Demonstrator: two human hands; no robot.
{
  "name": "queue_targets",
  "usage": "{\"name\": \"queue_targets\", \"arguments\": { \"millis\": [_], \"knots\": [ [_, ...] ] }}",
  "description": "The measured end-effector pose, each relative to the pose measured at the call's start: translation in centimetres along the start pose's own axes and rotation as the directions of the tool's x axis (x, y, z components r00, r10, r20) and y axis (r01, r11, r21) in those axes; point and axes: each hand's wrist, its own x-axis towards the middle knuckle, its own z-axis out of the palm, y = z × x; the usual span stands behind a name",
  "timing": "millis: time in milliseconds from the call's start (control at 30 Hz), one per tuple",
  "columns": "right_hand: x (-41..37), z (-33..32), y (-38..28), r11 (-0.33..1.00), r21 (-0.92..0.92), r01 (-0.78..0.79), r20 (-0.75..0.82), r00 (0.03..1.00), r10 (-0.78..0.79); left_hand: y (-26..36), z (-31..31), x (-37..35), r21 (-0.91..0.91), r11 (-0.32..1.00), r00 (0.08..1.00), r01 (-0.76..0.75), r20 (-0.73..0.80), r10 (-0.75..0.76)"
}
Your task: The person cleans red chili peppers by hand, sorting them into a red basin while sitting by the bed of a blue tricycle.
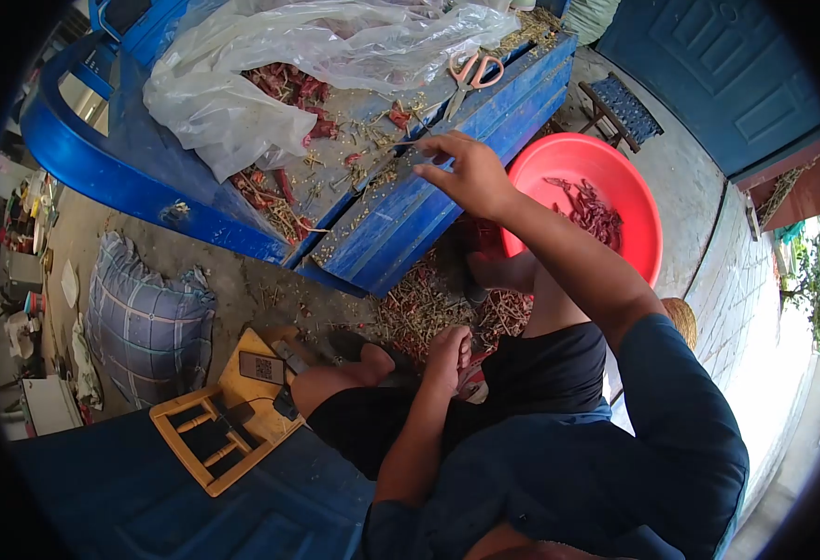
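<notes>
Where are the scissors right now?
Head view, upper middle, slightly right of centre: the scissors lie on the blue platform, beside the clear plastic sheet, just beyond the right hand.

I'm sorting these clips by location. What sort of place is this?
Probably a home entrance or yard used as a workspace: a blue panelled door stands near a small stool, and what look like dried red chillies lie in a basin.
</notes>
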Motion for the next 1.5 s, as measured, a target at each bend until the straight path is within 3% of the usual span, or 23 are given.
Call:
{"name": "queue_targets", "arguments": {
  "millis": [33, 100, 200, 267, 333, 500, 533, 600, 733, 800, 933, 1033, 1100, 1133, 1200, 1267, 1333, 1367, 1400, 1433, 1467, 1500],
  "knots": [
    [2.8, 2.7, -0.4, 0.996, -0.064, 0.066, -0.037, 0.997, -0.069, 0.2, 0.4, 0.1, 0.003, 1.0, 1.0, -0.009, 0.009, 0.009],
    [7.4, 6.4, -1.4, 0.963, -0.248, 0.109, 0.03, 0.994, -0.105, 0.0, 0.3, 0.9, 0.004, 1.0, 1.0, 0.007, -0.004, -0.007],
    [11.5, 10.8, -1.7, 0.928, -0.367, 0.06, 0.072, 0.997, -0.036, 0.8, 0.4, 1.1, 0.051, 0.998, 0.997, 0.033, -0.078, -0.029],
    [12.6, 11.9, -1.6, 0.917, -0.392, 0.072, 0.126, 0.992, -0.025, 0.6, 1.6, 0.6, -0.04, 0.999, 0.939, -0.006, -0.344, -0.008],
    [11.8, 12.8, -1.2, 0.932, -0.357, 0.061, 0.009, 0.998, -0.062, -0.3, 2.6, 1.2, 0.015, 0.998, 0.962, 0.053, -0.27, -0.047],
    [11.9, 14.4, -0.9, 0.958, -0.271, -0.095, -0.25, 0.968, 0.026, 0.1, 3.0, 2.0, 0.126, 0.987, 0.977, 0.097, -0.202, -0.07],
    [12.5, 14.5, -0.8, 0.958, -0.267, -0.1, -0.257, 0.966, 0.029, 0.1, 2.8, 1.9, 0.136, 0.985, 0.976, 0.104, -0.203, -0.075],
    [13.3, 14.8, -1.1, 0.928, -0.305, -0.216, -0.129, 0.974, 0.184, -0.2, 2.3, 1.8, 0.137, 0.984, 0.973, 0.113, -0.213, -0.082],
    [13.1, 13.3, -1.0, 0.931, -0.304, -0.2, -0.068, 0.98, 0.188, -0.9, 1.4, 2.0, 0.14, 0.981, 0.967, 0.135, -0.234, -0.099],
    [12.0, 12.4, -0.9, 0.929, -0.357, -0.093, -0.126, 0.991, 0.05, -1.2, 1.3, 2.5, 0.154, 0.978, 0.967, 0.144, -0.231, -0.106],
    [10.1, 11.3, -0.5, 0.913, -0.407, 0.014, -0.103, 0.993, -0.061, -1.9, 0.9, 2.9, 0.184, 0.97, 0.969, 0.157, -0.22, -0.114],
    [8.3, 9.6, -0.9, 0.93, -0.365, 0.044, -0.052, 0.996, -0.068, -2.9, 0.8, 3.3, 0.191, 0.97, 0.973, 0.153, -0.203, -0.113],
    [6.5, 7.0, -1.8, 0.995, -0.102, 0.013, -0.349, 0.936, -0.048, -3.7, 0.3, 3.2, 0.194, 0.969, 0.974, 0.152, -0.197, -0.113],
    [5.8, 5.5, -1.8, 0.994, -0.104, 0.02, -0.351, 0.935, -0.056, -4.1, 0.0, 3.2, 0.196, 0.969, 0.975, 0.15, -0.193, -0.112],
    [4.5, 3.5, -1.6, 0.955, 0.296, 0.026, -0.405, 0.909, 0.101, -4.2, -1.9, 3.0, 0.2, 0.97, 0.975, 0.137, -0.2, -0.096],
    [0.5, -0.1, -1.6, 0.894, 0.442, -0.07, -0.314, 0.922, 0.227, -4.1, -3.9, 3.6, 0.22, 0.959, 0.984, 0.18, -0.04, -0.175],
    [-5.2, -2.5, -0.2, 0.823, 0.555, -0.122, -0.172, 0.951, 0.256, -2.5, 0.4, 0.0, 0.207, 0.966, 0.986, 0.154, -0.099, -0.136],
    [-8.4, -2.6, 1.4, 0.737, 0.65, -0.185, -0.042, 0.96, 0.278, -2.1, 1.7, -1.3, 0.226, 0.972, 0.989, 0.059, -0.148, -0.026],
    [-12.0, -2.9, 2.1, 0.543, 0.8, -0.254, 0.097, 0.949, 0.3, -1.8, 2.0, -2.1, 0.26, 0.965, 0.976, -0.029, -0.201, 0.084],
    [-15.3, -4.7, 1.5, 0.544, 0.704, -0.455, 0.336, 0.89, 0.31, -2.0, -0.2, -0.1, 0.103, 0.981, 0.972, 0.167, -0.186, -0.147],
    [-18.1, -3.3, 2.9, 0.509, 0.562, -0.652, 0.506, 0.758, 0.412, -2.5, -2.1, 1.6, 0.111, 0.98, 0.974, 0.168, -0.175, -0.147],
    [-20.7, -2.0, 4.3, 0.524, 0.456, -0.72, 0.628, 0.677, 0.384, -2.8, -4.3, 2.9, 0.094, 0.973, 0.976, 0.209, -0.074, -0.203]
  ]
}}
